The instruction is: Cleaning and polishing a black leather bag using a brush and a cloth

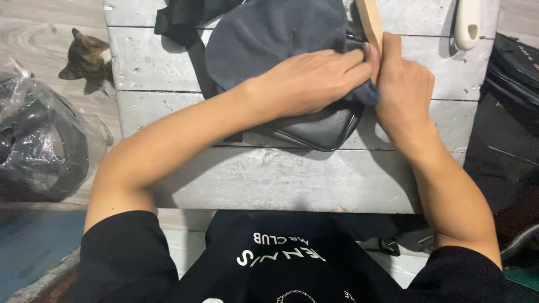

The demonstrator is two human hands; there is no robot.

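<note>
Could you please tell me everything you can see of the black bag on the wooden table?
The glossy black leather-look bag lies flat on the whitewashed plank table, its rounded lower corner showing. A dark grey cloth covers most of it. The left hand presses on the cloth; the right hand holds a light wooden stick at its edge.

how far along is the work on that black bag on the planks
Already done: the grey fabric is draped over the black bag on the whitewashed plank table. In hand: the left hand presses the fabric down while the right hand holds a wooden tool at its edge. Left: the bag's lower edge remains uncovered; how much more work remains can't be told.
</note>
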